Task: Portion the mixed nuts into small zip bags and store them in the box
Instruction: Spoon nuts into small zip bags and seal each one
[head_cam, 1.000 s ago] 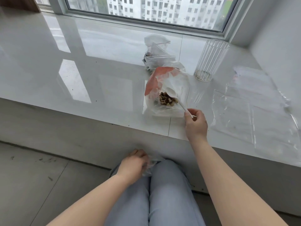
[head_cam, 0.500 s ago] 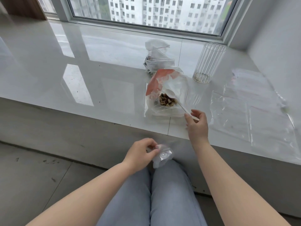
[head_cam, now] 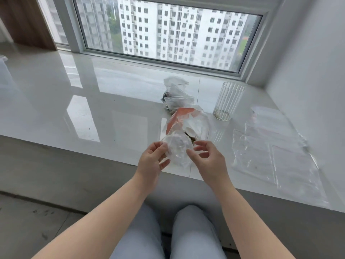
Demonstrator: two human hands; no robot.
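A small clear zip bag (head_cam: 177, 148) hangs in the air over the front edge of the sill, between my two hands. My left hand (head_cam: 152, 159) pinches its left edge. My right hand (head_cam: 207, 157) pinches the bag's right side with thumb and forefinger. Just behind the small bag lies the big nut bag (head_cam: 188, 124), clear with an orange patch, open, with brown nuts and a white spoon partly hidden inside. Further back sit filled small zip bags (head_cam: 175, 96) in a loose pile.
A white wire cylinder holder (head_cam: 226, 101) stands right of the nut bag. Flat clear plastic bags (head_cam: 270, 156) cover the sill's right part. The glossy white sill (head_cam: 93, 109) stretches left; a window and wall close the back and right. My knees are below.
My left hand lifted the small zip bag from my lap up to the sill edge. My right hand let go of the spoon and came over to the small bag.
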